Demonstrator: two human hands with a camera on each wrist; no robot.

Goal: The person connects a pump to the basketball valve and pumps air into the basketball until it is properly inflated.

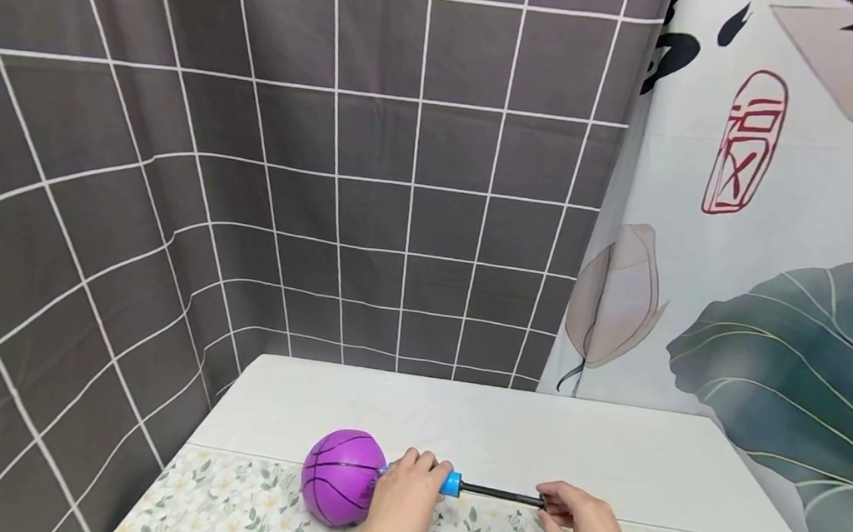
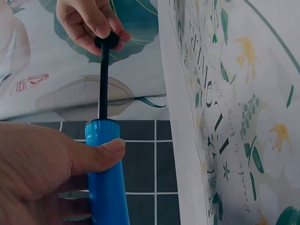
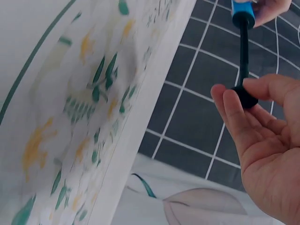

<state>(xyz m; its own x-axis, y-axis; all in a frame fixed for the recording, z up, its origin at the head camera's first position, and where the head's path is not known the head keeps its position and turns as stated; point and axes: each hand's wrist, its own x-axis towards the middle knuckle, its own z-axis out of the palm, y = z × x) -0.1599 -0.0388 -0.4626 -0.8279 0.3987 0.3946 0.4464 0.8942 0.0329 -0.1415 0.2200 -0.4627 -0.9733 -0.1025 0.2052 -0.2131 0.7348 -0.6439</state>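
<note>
Clasped in left hand (image 1: 407, 497), smooth blue pump (image 2: 108, 192), ribbed collar (image 2: 102, 129), black rod (image 2: 104, 89) exposed; pinched in right hand (image 1: 581, 516), round black knob (image 3: 245, 97); by pump's other end, purple black-lined ball (image 1: 338, 478)

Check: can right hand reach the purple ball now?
Probably not directly: the right hand holds the black handle, and the left hand, gripping the blue barrel, sits between it and the purple ball.

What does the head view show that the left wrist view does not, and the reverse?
Only the head view shows the round purple ball with black lines. Only the left wrist view shows legible cursive lettering, "Remember", on the white floral tablecloth. Both show the left hand gripping the blue cylindrical pump and the right hand pinching its round black knob.
</note>
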